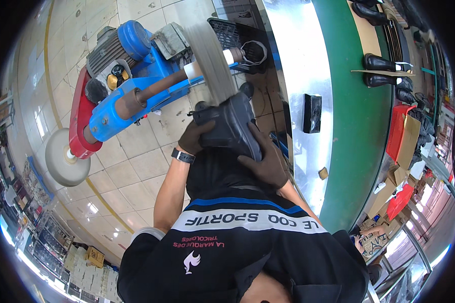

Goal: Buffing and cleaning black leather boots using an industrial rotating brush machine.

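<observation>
Between my two hands is a black leather boot [226, 126], held in front of me beneath a large buffing wheel [207, 58] blurred as if spinning. The wheel's lower edge meets the upper part of the boot. My left hand [197, 136], in a brown glove, wraps the boot's left end. On the other side my right hand [269, 160], gloved the same way, presses the boot with thumb and fingers around it. The wheel sits on the shaft [164, 85] of a blue machine [111, 118]. The boot's underside is partly hidden by my hands.
A pale round wheel [65, 157] is on the machine's left end, beside a red guard [83, 111]. To the right, a metal ledge [301, 60] carries a black box [312, 113] and a small amber block [323, 173]. Past the green belt [351, 126] are black shoes [380, 63] and a red bin [397, 132].
</observation>
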`<move>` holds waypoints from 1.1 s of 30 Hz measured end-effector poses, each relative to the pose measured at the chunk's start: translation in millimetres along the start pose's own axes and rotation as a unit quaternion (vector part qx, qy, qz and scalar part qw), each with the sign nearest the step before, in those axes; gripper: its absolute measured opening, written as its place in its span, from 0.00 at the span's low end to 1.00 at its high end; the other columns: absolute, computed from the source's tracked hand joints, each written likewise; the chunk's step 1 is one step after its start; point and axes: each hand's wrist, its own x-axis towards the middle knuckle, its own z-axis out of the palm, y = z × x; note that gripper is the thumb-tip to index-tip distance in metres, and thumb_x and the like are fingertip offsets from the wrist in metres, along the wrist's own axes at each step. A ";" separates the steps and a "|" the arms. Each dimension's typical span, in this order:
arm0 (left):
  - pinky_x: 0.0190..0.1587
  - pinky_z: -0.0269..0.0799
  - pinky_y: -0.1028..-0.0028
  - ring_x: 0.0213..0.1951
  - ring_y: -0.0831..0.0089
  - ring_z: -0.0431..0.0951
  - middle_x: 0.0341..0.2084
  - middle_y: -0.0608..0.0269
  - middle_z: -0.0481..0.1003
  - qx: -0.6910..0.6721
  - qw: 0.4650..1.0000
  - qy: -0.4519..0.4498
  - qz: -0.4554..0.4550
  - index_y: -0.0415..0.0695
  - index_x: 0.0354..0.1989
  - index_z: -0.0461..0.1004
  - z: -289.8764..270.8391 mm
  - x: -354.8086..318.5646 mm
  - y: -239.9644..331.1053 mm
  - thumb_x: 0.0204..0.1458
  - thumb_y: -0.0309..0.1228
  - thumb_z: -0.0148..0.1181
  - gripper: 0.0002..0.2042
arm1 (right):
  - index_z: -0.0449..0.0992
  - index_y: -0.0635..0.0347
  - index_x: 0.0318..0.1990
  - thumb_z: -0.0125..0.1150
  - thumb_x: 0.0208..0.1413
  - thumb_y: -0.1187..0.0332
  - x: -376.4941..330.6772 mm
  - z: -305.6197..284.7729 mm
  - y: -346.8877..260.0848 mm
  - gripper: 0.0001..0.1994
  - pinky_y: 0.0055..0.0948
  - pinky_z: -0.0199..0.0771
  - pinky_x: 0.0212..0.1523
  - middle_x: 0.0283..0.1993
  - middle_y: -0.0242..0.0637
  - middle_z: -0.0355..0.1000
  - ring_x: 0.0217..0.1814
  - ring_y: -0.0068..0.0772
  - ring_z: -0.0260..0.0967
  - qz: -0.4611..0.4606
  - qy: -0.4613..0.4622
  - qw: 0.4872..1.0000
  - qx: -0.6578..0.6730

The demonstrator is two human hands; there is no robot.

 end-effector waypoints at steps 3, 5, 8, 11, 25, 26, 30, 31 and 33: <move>0.51 0.70 0.68 0.47 0.66 0.73 0.46 0.55 0.71 0.092 0.995 0.026 -0.031 0.36 0.56 0.60 -4.9 14.6 0.0 0.50 0.26 0.55 0.23 | 0.57 0.56 0.62 0.67 0.39 0.67 12.8 3.4 21.8 0.39 0.34 0.58 0.57 0.50 0.48 0.62 0.53 0.43 0.62 0.051 -0.001 0.991 0.127; 0.51 0.70 0.68 0.47 0.66 0.73 0.46 0.55 0.71 0.118 0.993 0.022 -0.006 0.36 0.55 0.60 -6.1 9.0 -3.5 0.49 0.25 0.55 0.23 | 0.57 0.56 0.62 0.67 0.39 0.67 4.9 0.2 27.5 0.38 0.34 0.57 0.57 0.51 0.47 0.62 0.54 0.42 0.61 0.011 -0.005 0.994 0.105; 0.50 0.71 0.68 0.47 0.67 0.73 0.46 0.57 0.71 0.120 0.991 0.031 0.053 0.36 0.53 0.62 12.5 -7.8 -5.4 0.49 0.25 0.56 0.22 | 0.58 0.58 0.62 0.67 0.39 0.66 1.6 -3.9 27.9 0.39 0.34 0.54 0.60 0.57 0.48 0.59 0.59 0.41 0.58 -0.030 -0.025 0.995 0.088; 0.49 0.71 0.69 0.46 0.68 0.74 0.46 0.57 0.71 0.163 0.984 0.049 0.060 0.36 0.54 0.63 7.7 -6.2 -0.3 0.48 0.25 0.56 0.22 | 0.57 0.60 0.62 0.67 0.38 0.65 9.0 -6.9 23.9 0.39 0.35 0.52 0.62 0.62 0.49 0.57 0.64 0.42 0.54 0.003 -0.050 0.993 0.103; 0.52 0.64 0.72 0.50 0.71 0.69 0.47 0.59 0.70 0.318 0.932 0.084 0.150 0.37 0.51 0.66 20.8 -20.5 15.1 0.49 0.28 0.57 0.20 | 0.59 0.62 0.60 0.67 0.40 0.66 12.4 8.4 34.6 0.37 0.32 0.56 0.58 0.54 0.46 0.60 0.56 0.40 0.59 -0.065 -0.016 0.996 0.064; 0.52 0.63 0.72 0.49 0.71 0.69 0.46 0.58 0.71 0.323 0.930 0.074 0.158 0.36 0.51 0.66 25.4 -22.5 16.0 0.49 0.28 0.57 0.19 | 0.59 0.61 0.60 0.67 0.40 0.65 11.8 14.0 41.1 0.37 0.32 0.55 0.58 0.54 0.46 0.61 0.56 0.40 0.59 -0.103 -0.002 0.992 0.076; 0.51 0.64 0.71 0.48 0.70 0.70 0.44 0.57 0.72 0.338 0.934 0.052 0.106 0.37 0.49 0.68 28.4 -20.7 37.8 0.49 0.28 0.56 0.17 | 0.59 0.60 0.61 0.67 0.40 0.64 17.4 20.7 46.0 0.37 0.32 0.55 0.59 0.53 0.45 0.62 0.57 0.40 0.59 -0.102 0.016 0.985 0.139; 0.51 0.64 0.71 0.48 0.70 0.70 0.44 0.57 0.72 0.339 0.934 0.051 0.105 0.37 0.49 0.68 25.4 -19.3 34.0 0.49 0.28 0.56 0.17 | 0.59 0.60 0.61 0.67 0.40 0.64 16.2 21.7 48.6 0.37 0.32 0.55 0.59 0.53 0.45 0.62 0.57 0.40 0.59 -0.103 0.017 0.985 0.140; 0.50 0.66 0.72 0.46 0.70 0.72 0.44 0.58 0.73 0.383 0.911 0.055 0.143 0.37 0.48 0.68 18.1 -14.8 23.0 0.49 0.27 0.56 0.17 | 0.59 0.59 0.61 0.67 0.40 0.65 12.9 25.8 59.8 0.38 0.32 0.55 0.59 0.54 0.45 0.62 0.57 0.39 0.59 -0.078 0.015 0.987 0.140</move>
